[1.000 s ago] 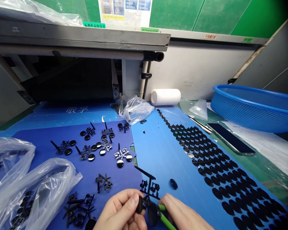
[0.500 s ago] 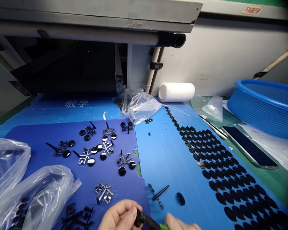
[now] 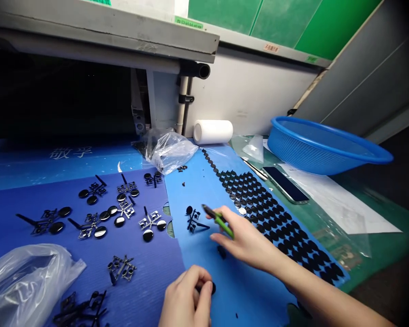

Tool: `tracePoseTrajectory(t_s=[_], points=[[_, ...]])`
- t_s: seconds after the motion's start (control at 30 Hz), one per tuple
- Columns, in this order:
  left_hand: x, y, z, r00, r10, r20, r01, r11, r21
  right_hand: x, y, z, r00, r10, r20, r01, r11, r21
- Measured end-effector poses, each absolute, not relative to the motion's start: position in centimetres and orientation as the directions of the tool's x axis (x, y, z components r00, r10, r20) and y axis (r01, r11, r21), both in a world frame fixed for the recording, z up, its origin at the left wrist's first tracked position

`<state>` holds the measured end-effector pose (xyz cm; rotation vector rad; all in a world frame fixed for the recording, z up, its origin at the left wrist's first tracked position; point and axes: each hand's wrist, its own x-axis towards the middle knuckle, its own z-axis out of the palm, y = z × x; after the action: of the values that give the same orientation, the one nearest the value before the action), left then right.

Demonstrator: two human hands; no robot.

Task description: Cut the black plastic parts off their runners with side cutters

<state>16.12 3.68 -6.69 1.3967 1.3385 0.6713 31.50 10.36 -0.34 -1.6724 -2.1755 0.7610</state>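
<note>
My left hand [image 3: 190, 295] is at the bottom centre, its fingers closed on a black round piece [image 3: 213, 287] that shows at the fingertips. To the right and farther forward, my right hand [image 3: 240, 234] holds green-handled cutters [image 3: 221, 221], their dark tip pointing up and left. Just left of that tip a black branched frame [image 3: 194, 220] lies on the light blue sheet [image 3: 204, 250]. A black oval piece [image 3: 221, 252] rests below my right hand, partly hidden by it. Branched frames with round black discs [image 3: 147, 235] are spread over the darker blue sheet [image 3: 150, 259].
Rows of black discs [image 3: 276, 218] cover the right side of the light sheet. Beyond are a phone [image 3: 286, 184], a blue basket [image 3: 313, 150], a white roll [image 3: 213, 132] and a clear bag [image 3: 170, 152]. Another plastic bag [image 3: 30, 281] lies at lower left.
The view has swung right. My right hand has moved forward, away from my left hand, with the cutters. The branched frame on the light sheet now lies farther forward, turned differently.
</note>
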Motion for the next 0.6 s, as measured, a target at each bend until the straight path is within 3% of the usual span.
tracePoseTrajectory(t_s=[0.13, 0.27, 0.43, 0.6], points=[[18.0, 4.7, -6.2, 0.230, 0.959, -0.163, 0.387, 0.063, 0.920, 30.9, 12.7, -2.5, -0.393, 0.917, -0.065, 0.773, 0.291, -0.563], [17.5, 5.3, -6.2, 0.183, 0.976, -0.122, 0.394, 0.041, 0.918, 31.3, 13.4, -1.7, -0.418, 0.904, -0.089, 0.717, 0.268, -0.644], [14.7, 5.2, -5.2, 0.051, 0.985, -0.162, 0.295, 0.140, 0.945, 32.9, 11.8, 1.6, -0.447, 0.853, -0.269, 0.555, 0.028, -0.831], [14.5, 4.1, -3.7, 0.022, 0.988, 0.151, 0.266, -0.152, 0.952, 32.8, 9.7, 2.6, -0.505, 0.756, -0.416, 0.345, -0.265, -0.900]])
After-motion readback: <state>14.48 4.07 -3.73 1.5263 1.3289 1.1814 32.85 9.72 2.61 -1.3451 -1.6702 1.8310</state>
